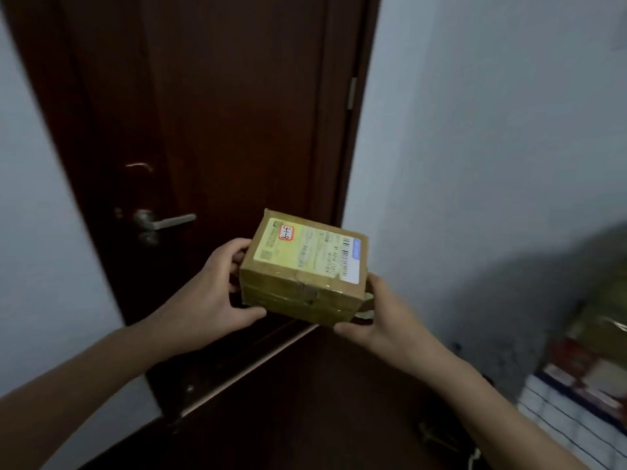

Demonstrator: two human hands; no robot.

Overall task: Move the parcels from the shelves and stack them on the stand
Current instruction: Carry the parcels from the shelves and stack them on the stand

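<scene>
Left hand (pixel 217 290) grips the left end of the parcel (pixel 298 293), fingers curled over the far edge and thumb along the bottom front edge. Right hand (pixel 383 317) grips the right end, thumb on the side face and fingers tucked under the near corner. It's a two-hand carry, with the parcel in mid-air at about chest level, tilted a bit and resting on nothing.

The parcel is a small brown carton wrapped in clear tape (pixel 305 286), with a shipping label (pixel 307 254) on top.

Handling guess:
- Probably light to moderate, since the wrists look relaxed and the carton shows no sag.
- The walls look stiff with square corners, so it should stack flat.
- The tape is glossy and likely slick, so hold it by the ends or from underneath and don't pinch the taped faces.
- Can't tell how fragile the contents are, so set it down rather than drop it.

Behind the parcel is a dark wooden door (pixel 237 113) with a door handle (pixel 169 221), and a pale wall (pixel 492 147) to the right. A blurred pile (pixel 583 378) sits low on the right; can't tell whether it's the stand. No shelves in view.
</scene>
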